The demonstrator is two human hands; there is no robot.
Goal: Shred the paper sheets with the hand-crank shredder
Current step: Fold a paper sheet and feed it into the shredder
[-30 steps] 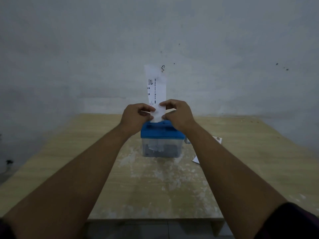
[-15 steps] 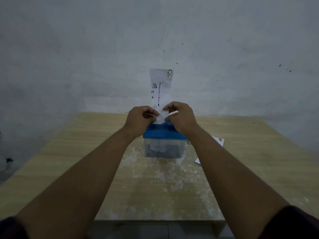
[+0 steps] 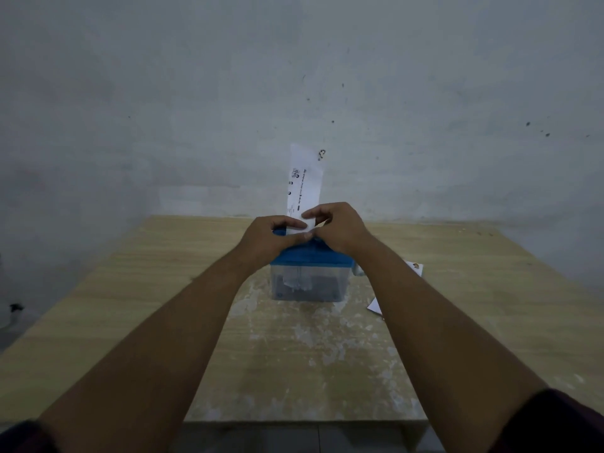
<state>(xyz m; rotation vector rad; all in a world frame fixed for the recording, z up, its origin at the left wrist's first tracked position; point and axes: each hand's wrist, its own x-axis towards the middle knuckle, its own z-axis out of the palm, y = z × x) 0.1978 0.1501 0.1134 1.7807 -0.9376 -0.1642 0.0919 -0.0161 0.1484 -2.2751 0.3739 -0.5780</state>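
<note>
Standing upright over the hand-crank shredder (image 3: 309,279), a narrow printed paper sheet (image 3: 305,184) rises toward twelve o'clock against the grey wall (image 3: 196,109), leaning a little to one o'clock; its lower end meets the shredder's blue lid (image 3: 313,256). The left hand (image 3: 266,238) comes in from nine o'clock of the sheet, fingers curled and thumb stretched across just under the paper, pinching its bottom edge. The right hand (image 3: 340,228) closes in from three o'clock, its curled fingers gripping the same lower end, so the two hands touch over the lid. Whether the sheet has entered the slot cannot be told, since the hands cover it. Below the lid, the clear bin (image 3: 330,289) shows a pale tuft of shredded strips (image 3: 299,282) hanging inside, with dark matter behind it. The shredder sits at the centre of a light wooden table (image 3: 130,305), whose top is scuffed white toward six o'clock of the shredder. At three to four o'clock of the shredder, partly hidden by the right forearm, loose paper sheets (image 3: 414,268) lie flat on the table. A dark sleeve (image 3: 562,423) shows at the lower corner.
</note>
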